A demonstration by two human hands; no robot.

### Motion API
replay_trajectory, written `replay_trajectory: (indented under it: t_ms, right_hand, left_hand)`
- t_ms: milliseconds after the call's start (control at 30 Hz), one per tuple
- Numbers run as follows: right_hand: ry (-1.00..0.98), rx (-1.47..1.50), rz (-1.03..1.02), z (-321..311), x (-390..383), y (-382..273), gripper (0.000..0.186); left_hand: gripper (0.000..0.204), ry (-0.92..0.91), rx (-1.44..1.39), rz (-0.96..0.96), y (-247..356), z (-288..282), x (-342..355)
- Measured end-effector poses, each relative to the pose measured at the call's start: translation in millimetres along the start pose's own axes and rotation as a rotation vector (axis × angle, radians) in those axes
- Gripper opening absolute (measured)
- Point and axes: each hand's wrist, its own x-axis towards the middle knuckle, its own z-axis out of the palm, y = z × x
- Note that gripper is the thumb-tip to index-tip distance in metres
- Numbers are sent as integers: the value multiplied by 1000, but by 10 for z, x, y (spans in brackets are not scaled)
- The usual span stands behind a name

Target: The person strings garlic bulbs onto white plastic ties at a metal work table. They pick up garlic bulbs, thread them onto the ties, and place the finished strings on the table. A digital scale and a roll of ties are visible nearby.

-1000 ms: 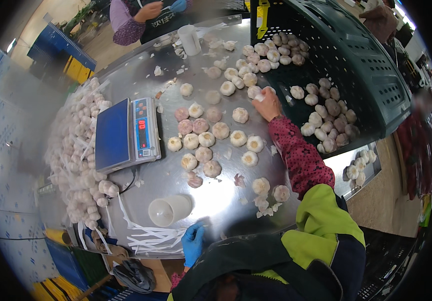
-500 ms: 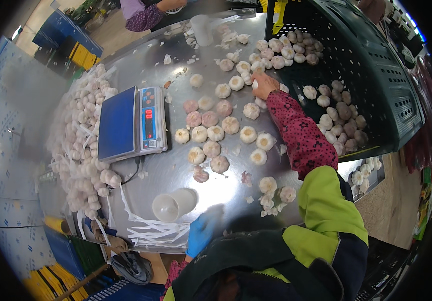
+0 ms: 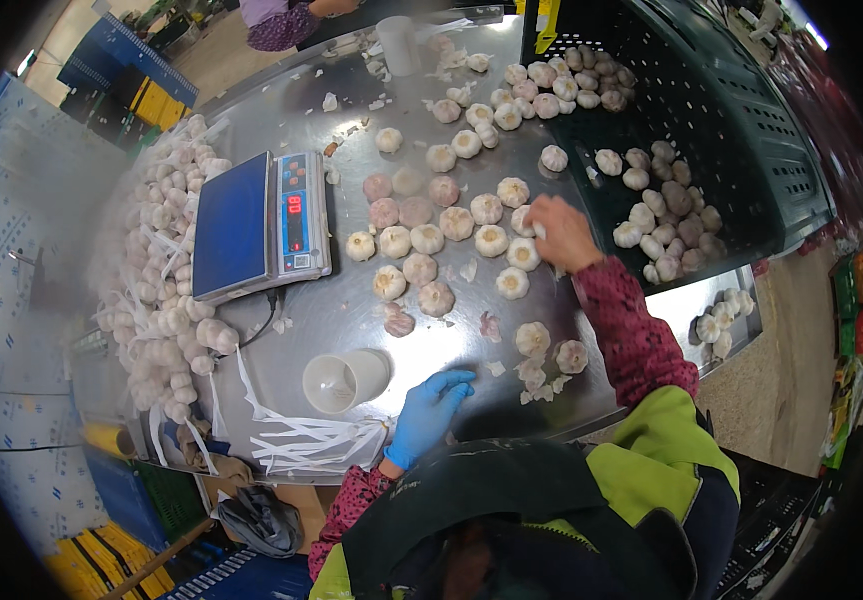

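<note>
My bare right hand [image 3: 563, 232] is over the right side of the metal table, fingers closed around a garlic bulb [image 3: 538, 230] that they mostly cover. Another garlic bulb [image 3: 521, 220] touches its fingertips. Loose bulbs, some white and some pinkish, such as this pink-skinned bulb [image 3: 415, 211], lie in loose groups to its left. My left hand [image 3: 431, 415], in a blue glove, is near the front edge with its fingers stretched out and nothing visible in them. Beside it are a white plastic cup [image 3: 345, 382] lying on its side and a bunch of white strips [image 3: 321, 446].
A blue-topped digital scale [image 3: 236, 228] stands left of the loose bulbs. Beyond it is a heap of bagged garlic [image 3: 156, 290]. At right, a dark green crate [image 3: 791, 180] lies tipped with bulbs inside. Another cup [image 3: 398, 46] stands at the back; a person's arm [image 3: 291, 22] shows behind.
My right hand has come nearer from beside the crate's opening, uncovering a bulb there. My left hand has moved forward and right over the table, its fingers now extended. The view has shifted slightly.
</note>
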Motion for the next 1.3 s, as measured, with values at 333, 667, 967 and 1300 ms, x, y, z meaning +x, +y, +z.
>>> replay_trajectory:
  t_ms: [333, 667, 967, 1300]
  right_hand:
    - [-71, 191, 294, 114, -409, -350, 44]
    - [-493, 1306, 695, -299, -524, -899, 33]
    - [-926, 1628, 495, -298, -590, -1948, 38]
    - [-606, 1242, 530, 162, -613, -2146, 44]
  left_hand:
    - [26, -124, -28, 14, 51, 82, -27]
    - [62, 79, -117, 297, 62, 95, -124]
    - [69, 69, -201, 328, 367, -224, -450]
    - [77, 696, 332, 533, 499, -805, -703]
